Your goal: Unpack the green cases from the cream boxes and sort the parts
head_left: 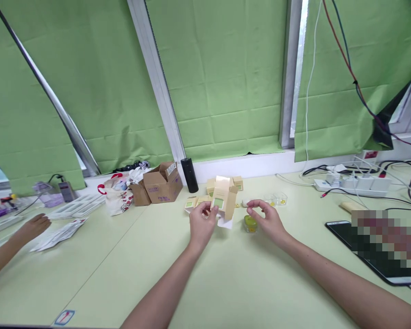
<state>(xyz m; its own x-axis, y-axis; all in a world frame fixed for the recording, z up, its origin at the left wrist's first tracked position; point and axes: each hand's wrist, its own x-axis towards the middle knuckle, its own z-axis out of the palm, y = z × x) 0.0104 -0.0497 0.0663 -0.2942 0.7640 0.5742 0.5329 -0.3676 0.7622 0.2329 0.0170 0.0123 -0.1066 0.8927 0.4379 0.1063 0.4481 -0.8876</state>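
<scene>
In the middle of the head view, my left hand (pixel 202 221) pinches a small cardboard box (pixel 230 201) with its flaps standing open. A pale label with a green patch shows on its front. Beside it, my right hand (pixel 267 220) has thumb and fingers apart with nothing between them. Just left of those fingertips, a clear jar with yellow-green contents (pixel 250 224) stands on the table. Behind the held carton are more small boxes of the same tan kind (pixel 238 183). Clear plastic containers (pixel 280 198) lie behind my right hand.
A black cylinder (pixel 189 175) and a brown carton (pixel 162 183) stand against the window wall, near a cloth bag (pixel 115 196). On the right are a power strip (pixel 356 183) with cables and a large phone (pixel 366 251). Another person's hand (pixel 34 228) is at the left, near white packets (pixel 60 235).
</scene>
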